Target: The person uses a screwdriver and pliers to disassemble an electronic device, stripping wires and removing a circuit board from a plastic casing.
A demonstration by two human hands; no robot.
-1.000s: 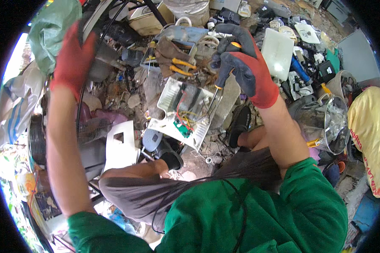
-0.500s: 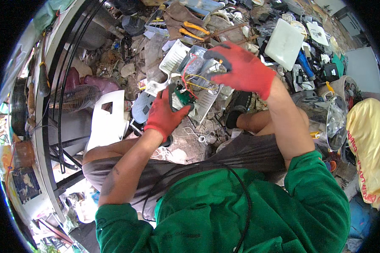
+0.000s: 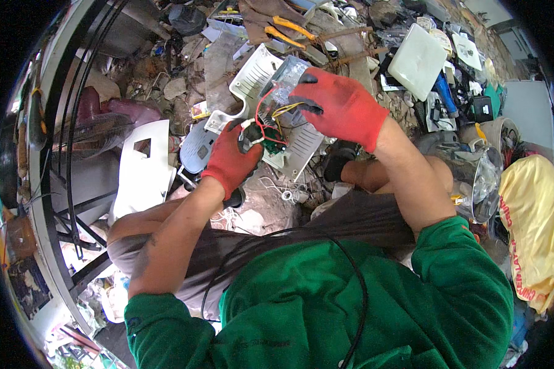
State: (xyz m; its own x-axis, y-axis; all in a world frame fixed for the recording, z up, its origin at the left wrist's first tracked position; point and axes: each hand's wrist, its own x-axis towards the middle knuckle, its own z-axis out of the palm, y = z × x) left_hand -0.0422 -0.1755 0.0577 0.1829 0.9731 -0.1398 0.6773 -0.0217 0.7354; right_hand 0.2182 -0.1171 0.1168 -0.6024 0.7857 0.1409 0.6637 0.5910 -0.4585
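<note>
A white ribbed plastic casing (image 3: pixel 256 72) of a dismantled appliance lies in front of me, with a green circuit board (image 3: pixel 273 139) and loose red wires (image 3: pixel 260 111) inside. My left hand (image 3: pixel 231 157), in a red and grey glove, is closed at the casing's near left side. Between its thumb and fingers shows a small white part (image 3: pixel 252 130) by the red wires. My right hand (image 3: pixel 341 106), gloved the same, has its fingers curled around yellow wires (image 3: pixel 284 109). Its fingertips are beside a greyish see-through box (image 3: pixel 287 77); whether they touch it is hidden.
Pliers with orange handles (image 3: pixel 284 37) lie beyond the casing. A white panel (image 3: pixel 143 169) and a grey-blue oval plate (image 3: pixel 197 147) are at left. To the right are a pale flat cover (image 3: pixel 417 63), a clear bucket (image 3: pixel 483 184) and a yellow sack (image 3: pixel 532 227). A black metal frame (image 3: pixel 74 123) rises at left.
My right hand has come down and its fingers have closed in on the yellow wires. My left hand has shifted slightly left, and the small white part now shows in it.
</note>
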